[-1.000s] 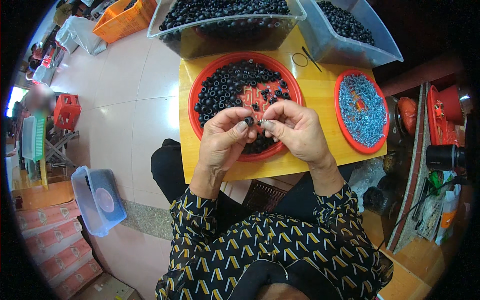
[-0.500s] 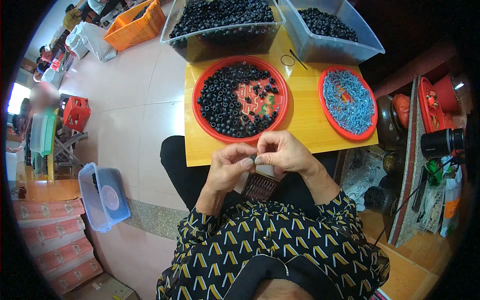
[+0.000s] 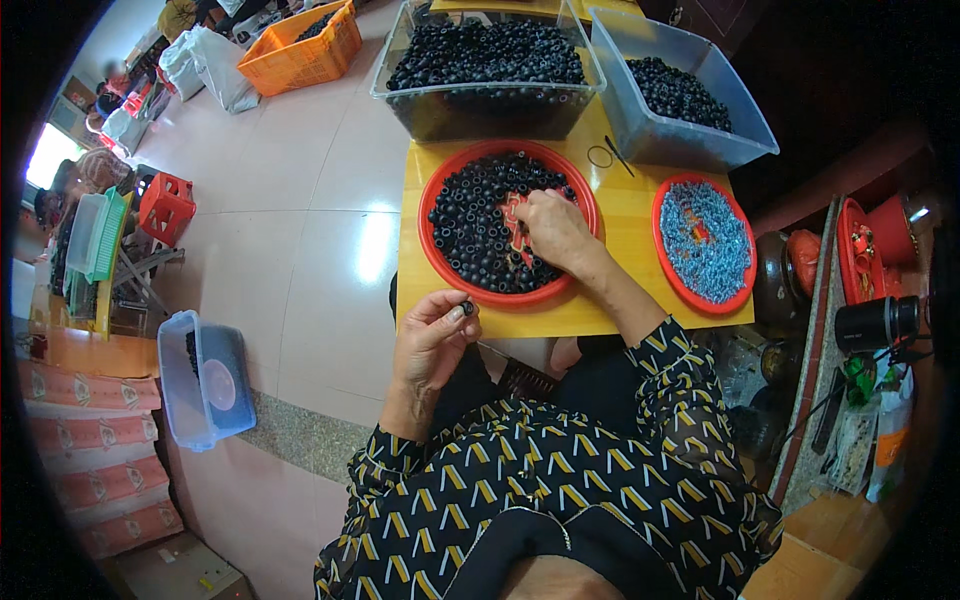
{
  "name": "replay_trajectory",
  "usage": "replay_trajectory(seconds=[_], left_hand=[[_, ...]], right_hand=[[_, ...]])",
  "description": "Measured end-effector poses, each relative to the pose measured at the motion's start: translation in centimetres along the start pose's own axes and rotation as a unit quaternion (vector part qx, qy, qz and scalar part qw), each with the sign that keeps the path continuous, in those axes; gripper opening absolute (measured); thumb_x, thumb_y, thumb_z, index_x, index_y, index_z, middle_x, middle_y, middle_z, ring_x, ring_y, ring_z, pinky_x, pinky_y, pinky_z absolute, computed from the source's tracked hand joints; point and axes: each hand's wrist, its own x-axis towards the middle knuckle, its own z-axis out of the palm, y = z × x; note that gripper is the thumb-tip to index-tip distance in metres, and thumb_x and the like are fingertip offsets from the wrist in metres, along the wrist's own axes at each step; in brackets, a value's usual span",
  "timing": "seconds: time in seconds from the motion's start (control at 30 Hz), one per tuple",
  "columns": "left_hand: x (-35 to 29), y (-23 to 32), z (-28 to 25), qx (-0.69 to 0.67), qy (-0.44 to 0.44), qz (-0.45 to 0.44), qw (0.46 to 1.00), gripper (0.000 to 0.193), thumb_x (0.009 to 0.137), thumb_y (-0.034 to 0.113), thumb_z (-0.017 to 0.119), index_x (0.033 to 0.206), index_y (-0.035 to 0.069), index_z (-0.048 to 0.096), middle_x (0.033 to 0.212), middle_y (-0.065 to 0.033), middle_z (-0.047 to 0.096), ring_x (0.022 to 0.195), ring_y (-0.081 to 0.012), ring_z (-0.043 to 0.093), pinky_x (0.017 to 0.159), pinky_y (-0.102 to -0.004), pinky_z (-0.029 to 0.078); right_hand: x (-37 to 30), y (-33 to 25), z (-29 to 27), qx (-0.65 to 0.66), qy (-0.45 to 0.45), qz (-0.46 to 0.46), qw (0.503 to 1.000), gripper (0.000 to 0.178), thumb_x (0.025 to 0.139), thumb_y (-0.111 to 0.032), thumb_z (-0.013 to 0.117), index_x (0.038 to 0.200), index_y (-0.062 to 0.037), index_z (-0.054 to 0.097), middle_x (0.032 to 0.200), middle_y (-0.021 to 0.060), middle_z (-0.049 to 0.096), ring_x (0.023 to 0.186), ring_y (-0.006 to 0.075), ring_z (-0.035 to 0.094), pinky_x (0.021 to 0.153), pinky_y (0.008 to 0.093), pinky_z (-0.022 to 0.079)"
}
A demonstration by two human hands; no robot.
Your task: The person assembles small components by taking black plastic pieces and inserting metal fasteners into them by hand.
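My left hand [image 3: 432, 338] is in front of the yellow table, its thumb and fingers pinched on a small black hollow cap [image 3: 467, 308]. Reaching over the table, my right hand [image 3: 556, 230] has its fingertips down in a round red tray [image 3: 428, 238]. Its fingers look bent together, and whatever lies between the tips is hidden. Many loose black caps [image 3: 478, 228] fill most of that tray, and the red patterned bottom shows near my fingers. To the right, a second red tray [image 3: 662, 238] bears a spread of small shiny blue pieces [image 3: 700, 225].
Behind the trays stand two clear bins, one large [image 3: 480, 112] and one to its right [image 3: 660, 135], both holding black caps. A dark ring [image 3: 600, 157] and a thin black tool [image 3: 619, 156] lie between. A clear tub [image 3: 185, 400] sits on the floor at left.
My hands were together below the tray and are now apart. The right went forward into the black caps; the left stays low with a cap. The view has shifted slightly.
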Motion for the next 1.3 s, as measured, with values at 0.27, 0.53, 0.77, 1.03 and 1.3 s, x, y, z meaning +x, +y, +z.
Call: replay_trajectory(seconds=[0.27,0.53,0.77,1.03,1.3], left_hand=[[3.0,-0.2,1.2,-0.013,-0.015,-0.025,1.0,0.02,0.079,0.0,0.057,0.099,0.001,0.057,0.089,-0.0083,0.059,0.073,-0.0157,0.055,0.067,-0.0272,0.045],[4.0,-1.6,2.6,0.004,-0.05,-0.028,0.998,0.021,0.08,0.0,0.057,0.101,0.0,0.056,0.089,-0.008,0.06,0.075,-0.0151,0.056,0.069,-0.0266,0.047],[3.5,-1.8,3.2,0.239,-0.075,0.059,0.966,0.02,0.078,-0.005,0.056,0.098,-0.004,0.057,0.096,-0.0057,0.052,0.089,-0.0115,0.053,0.075,-0.0227,0.045],[2.7,-2.4,3.3,0.212,-0.056,0.039,0.975,0.02,0.078,-0.003,0.058,0.098,-0.004,0.057,0.089,-0.0068,0.057,0.077,-0.0121,0.055,0.067,-0.0232,0.046],[2.1,-2.7,3.7,0.09,-0.084,0.012,0.992,0.022,0.078,0.0,0.06,0.099,-0.003,0.057,0.085,-0.0066,0.059,0.071,-0.0122,0.055,0.066,-0.0237,0.045]], right_hand=[[-0.9,0.6,-0.6,0.091,0.052,0.018,0.994,0.012,0.07,0.001,0.052,0.081,-0.0007,0.056,0.077,0.0141,0.057,0.074,0.0307,0.056,0.066,0.0369,0.047],[-5.0,-3.9,-5.3,0.642,-0.12,0.191,0.733,0.01,0.079,0.0,0.054,0.088,-0.0001,0.057,0.076,0.003,0.059,0.066,0.0068,0.057,0.056,0.0187,0.046],[-6.5,-5.0,-5.4,0.406,0.03,0.102,0.908,0.014,0.078,0.002,0.053,0.091,0.0033,0.058,0.075,0.0065,0.058,0.069,0.0111,0.057,0.06,0.0238,0.045],[-7.9,-6.3,-5.3,0.581,0.044,0.215,0.784,0.012,0.079,0.004,0.053,0.09,0.0017,0.056,0.079,0.0022,0.056,0.071,0.0061,0.053,0.062,0.0199,0.044],[-8.8,-6.7,-6.0,0.674,0.038,0.204,0.709,0.01,0.078,0.002,0.058,0.087,0.0006,0.055,0.075,-0.0001,0.055,0.065,0.0032,0.051,0.056,0.0163,0.042]])
